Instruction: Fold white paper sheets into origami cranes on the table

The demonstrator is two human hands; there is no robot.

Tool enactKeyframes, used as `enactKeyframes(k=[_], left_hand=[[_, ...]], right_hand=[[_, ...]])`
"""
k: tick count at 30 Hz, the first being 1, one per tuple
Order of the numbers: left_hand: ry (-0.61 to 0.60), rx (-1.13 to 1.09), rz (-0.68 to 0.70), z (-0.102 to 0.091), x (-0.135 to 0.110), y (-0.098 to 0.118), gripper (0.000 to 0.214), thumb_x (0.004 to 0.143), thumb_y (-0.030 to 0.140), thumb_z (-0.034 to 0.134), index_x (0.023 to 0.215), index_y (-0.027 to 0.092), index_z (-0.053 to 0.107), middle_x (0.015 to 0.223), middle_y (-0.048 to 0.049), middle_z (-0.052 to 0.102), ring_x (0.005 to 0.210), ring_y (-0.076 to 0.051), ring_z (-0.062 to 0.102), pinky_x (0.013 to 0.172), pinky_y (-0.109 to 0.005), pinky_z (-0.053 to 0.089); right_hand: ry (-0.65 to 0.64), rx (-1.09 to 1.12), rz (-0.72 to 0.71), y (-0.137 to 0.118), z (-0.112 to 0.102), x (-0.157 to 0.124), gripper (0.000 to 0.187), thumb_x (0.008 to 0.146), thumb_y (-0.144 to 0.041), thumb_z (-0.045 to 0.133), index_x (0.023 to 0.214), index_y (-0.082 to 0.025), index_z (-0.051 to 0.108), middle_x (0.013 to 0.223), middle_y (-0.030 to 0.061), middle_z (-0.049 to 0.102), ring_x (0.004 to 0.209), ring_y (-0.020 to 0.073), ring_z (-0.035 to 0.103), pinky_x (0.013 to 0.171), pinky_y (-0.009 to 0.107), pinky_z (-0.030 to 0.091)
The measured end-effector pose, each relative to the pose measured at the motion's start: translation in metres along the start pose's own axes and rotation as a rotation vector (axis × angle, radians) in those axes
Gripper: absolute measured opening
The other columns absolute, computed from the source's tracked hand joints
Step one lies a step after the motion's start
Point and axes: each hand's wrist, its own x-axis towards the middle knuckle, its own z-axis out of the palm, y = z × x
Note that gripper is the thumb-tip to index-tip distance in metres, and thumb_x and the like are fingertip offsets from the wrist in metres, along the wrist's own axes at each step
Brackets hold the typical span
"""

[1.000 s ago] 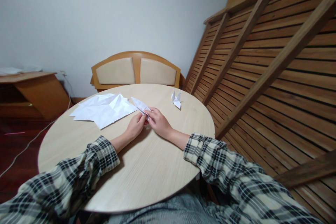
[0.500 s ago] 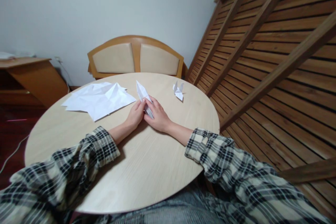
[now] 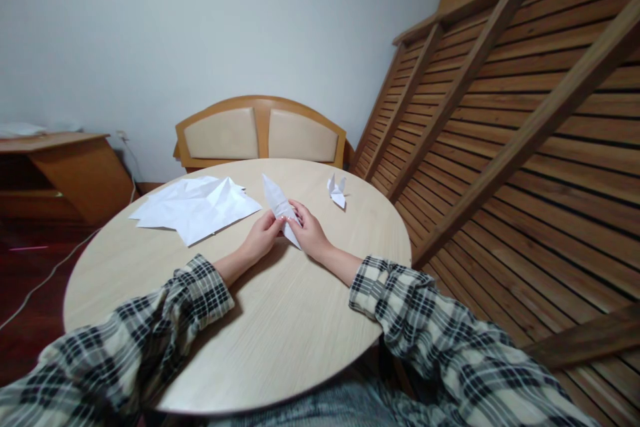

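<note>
Between my two hands is a piece of folded white paper [image 3: 275, 197], long and pointed at both ends, held slantwise over the round table [image 3: 280, 340]. My left hand [image 3: 263, 233] pinches its left edge near the middle. On the other side my right hand [image 3: 311, 233] grips it, thumb on the top face and fingers behind. Creases run across its middle. To the left lie creased white paper sheets [image 3: 195, 210], overlapping one another. A small folded paper crane [image 3: 337, 192] stands at the right rear of the table.
Behind the table is a wooden headboard with pale panels [image 3: 220, 135]. A slatted wooden frame [image 3: 480, 140] leans along the right side. At the left stand a wooden desk [image 3: 83, 170] and a white cable [image 3: 45, 282] on the floor.
The folded paper has turned so more of its flat face shows, and my hands have moved slightly apart along its sides. The whole view has tilted up a little.
</note>
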Motion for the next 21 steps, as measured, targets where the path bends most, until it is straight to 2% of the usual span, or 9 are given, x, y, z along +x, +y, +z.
enactKeyframes(k=[4, 8, 12, 16, 21], left_hand=[[-0.026, 0.049, 0.003, -0.003, 0.000, 0.004, 0.025, 0.081, 0.041, 0.059, 0.083, 0.016, 0.058, 0.075, -0.0031, 0.063, 0.066, -0.016, 0.056, 0.061, -0.028, 0.046], [-0.089, 0.031, -0.027, -0.004, -0.002, 0.009, 0.031, 0.079, 0.046, 0.062, 0.081, 0.016, 0.062, 0.070, -0.0025, 0.062, 0.062, -0.015, 0.054, 0.059, -0.027, 0.045], [-0.123, 0.030, -0.061, -0.005, -0.003, 0.012, 0.034, 0.076, 0.049, 0.065, 0.076, 0.015, 0.063, 0.063, -0.0001, 0.059, 0.055, -0.012, 0.050, 0.054, -0.025, 0.042], [-0.107, 0.126, -0.033, -0.006, -0.004, 0.017, 0.037, 0.079, 0.050, 0.062, 0.063, 0.017, 0.058, 0.056, 0.0016, 0.053, 0.051, -0.012, 0.047, 0.051, -0.025, 0.039], [-0.051, 0.194, 0.046, -0.004, -0.006, 0.019, 0.040, 0.083, 0.053, 0.055, 0.062, 0.019, 0.053, 0.054, 0.0022, 0.050, 0.052, -0.014, 0.046, 0.050, -0.026, 0.040]], right_hand=[[-0.016, 0.089, 0.061, 0.001, -0.001, 0.001, 0.024, 0.089, -0.030, 0.054, 0.110, -0.020, 0.059, 0.105, 0.0062, 0.067, 0.097, 0.0192, 0.062, 0.089, 0.034, 0.050], [-0.013, 0.146, 0.162, 0.000, -0.001, 0.001, 0.016, 0.087, -0.035, 0.056, 0.093, -0.021, 0.056, 0.083, 0.0008, 0.063, 0.078, 0.0167, 0.060, 0.067, 0.027, 0.048], [0.013, 0.126, 0.176, -0.001, -0.001, 0.001, 0.023, 0.084, -0.043, 0.058, 0.081, -0.021, 0.052, 0.074, -0.0010, 0.057, 0.070, 0.0153, 0.055, 0.060, 0.025, 0.042], [0.042, 0.134, 0.164, -0.004, -0.002, 0.003, 0.034, 0.081, -0.052, 0.062, 0.075, -0.021, 0.050, 0.069, -0.0028, 0.052, 0.065, 0.0136, 0.049, 0.058, 0.025, 0.038], [-0.039, 0.262, 0.242, -0.007, -0.002, 0.003, 0.050, 0.077, -0.069, 0.058, 0.077, -0.019, 0.055, 0.068, -0.0017, 0.053, 0.061, 0.0127, 0.048, 0.056, 0.025, 0.038]])
